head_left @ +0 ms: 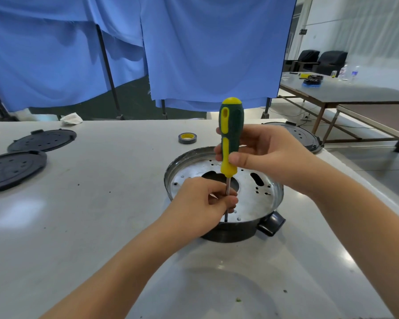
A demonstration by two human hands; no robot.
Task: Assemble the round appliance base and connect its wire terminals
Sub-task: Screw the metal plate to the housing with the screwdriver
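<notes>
The round appliance base (258,199), a shiny metal pan with holes and a black handle, lies upside down on the white table right of centre. A green and yellow screwdriver (229,137) stands upright over its near rim. My right hand (263,155) grips the handle from the right. My left hand (203,203) pinches the metal shaft low down, close to the tip at the pan's near edge. The tip and any screw under it are hidden by my fingers. No wire terminals show.
Two black round covers (42,140) (12,169) lie at the table's left edge. A roll of tape (187,137) sits behind the pan. Another black round cover (302,134) lies at the far right. A crumpled cloth (72,118) rests at the back edge; blue curtains hang behind.
</notes>
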